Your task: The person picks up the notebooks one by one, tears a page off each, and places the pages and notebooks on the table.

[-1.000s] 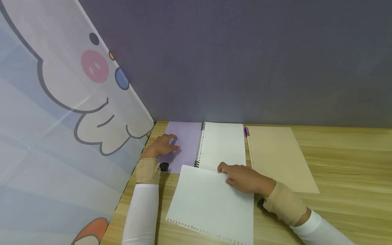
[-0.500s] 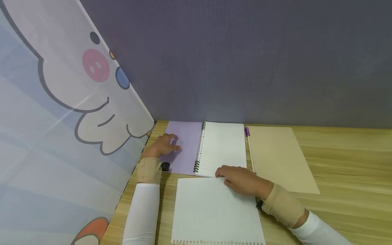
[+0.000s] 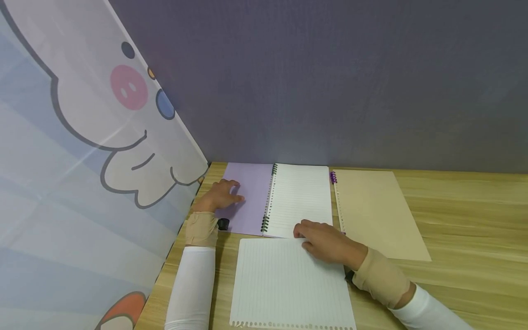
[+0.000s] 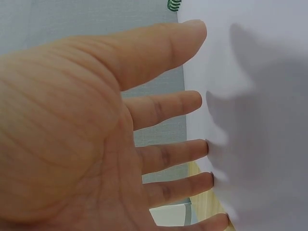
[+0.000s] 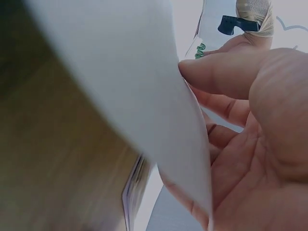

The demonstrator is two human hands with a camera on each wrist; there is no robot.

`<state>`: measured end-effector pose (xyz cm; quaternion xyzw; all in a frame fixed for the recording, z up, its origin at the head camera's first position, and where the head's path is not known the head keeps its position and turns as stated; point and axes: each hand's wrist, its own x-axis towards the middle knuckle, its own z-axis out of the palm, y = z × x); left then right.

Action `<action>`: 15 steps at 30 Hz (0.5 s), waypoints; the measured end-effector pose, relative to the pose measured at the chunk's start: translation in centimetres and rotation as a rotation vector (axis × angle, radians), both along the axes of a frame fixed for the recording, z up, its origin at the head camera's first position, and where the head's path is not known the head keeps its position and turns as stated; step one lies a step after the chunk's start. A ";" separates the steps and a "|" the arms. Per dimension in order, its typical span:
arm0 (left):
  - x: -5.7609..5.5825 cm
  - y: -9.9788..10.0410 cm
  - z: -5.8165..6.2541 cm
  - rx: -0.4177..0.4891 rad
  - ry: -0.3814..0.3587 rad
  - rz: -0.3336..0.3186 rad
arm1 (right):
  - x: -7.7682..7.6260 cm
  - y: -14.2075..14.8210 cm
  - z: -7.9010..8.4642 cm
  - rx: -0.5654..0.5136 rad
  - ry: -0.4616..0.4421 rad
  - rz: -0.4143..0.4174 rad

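Observation:
A loose lined sheet [image 3: 290, 284] with a torn, perforated edge along its near side lies in front of an open spiral notebook [image 3: 303, 197]. My right hand [image 3: 330, 243] pinches the far edge of this sheet; in the right wrist view the thumb [image 5: 216, 72] is on one face and fingers show behind the paper [image 5: 144, 86]. On the notebook's purple cover [image 3: 251, 197] rests my left hand [image 3: 218, 195]. Its fingers are spread and fairly straight in the left wrist view, with several fingertips [image 4: 201, 149] right at the cover's surface.
Right of the open notebook is a second notebook with a cream page [image 3: 379, 213] and a purple spiral [image 3: 333, 178]. A grey partition [image 3: 330, 82] rises behind the wooden table [image 3: 474, 220]. A cartoon-printed panel [image 3: 82, 183] stands along the left side.
The sheet has swung from a slant to nearly square with the notebook and shifted toward the near edge, baring the notebook's lower edge. The left hand has stayed on the cover.

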<state>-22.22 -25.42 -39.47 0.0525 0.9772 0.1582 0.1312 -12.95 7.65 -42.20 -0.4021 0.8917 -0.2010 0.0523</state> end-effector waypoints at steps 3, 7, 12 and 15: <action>0.0 0.0 -0.1 0.000 0.005 -0.003 | 0.0 0.0 0.0 0.019 0.041 -0.015; 0.0 0.0 0.0 -0.002 -0.003 0.005 | -0.2 0.2 0.1 0.039 0.087 -0.011; 0.1 0.2 0.3 0.008 -0.008 0.000 | -0.4 0.9 0.8 0.056 0.082 -0.005; 0.3 0.5 0.8 0.028 0.012 -0.027 | -0.7 1.4 1.3 0.048 0.072 -0.009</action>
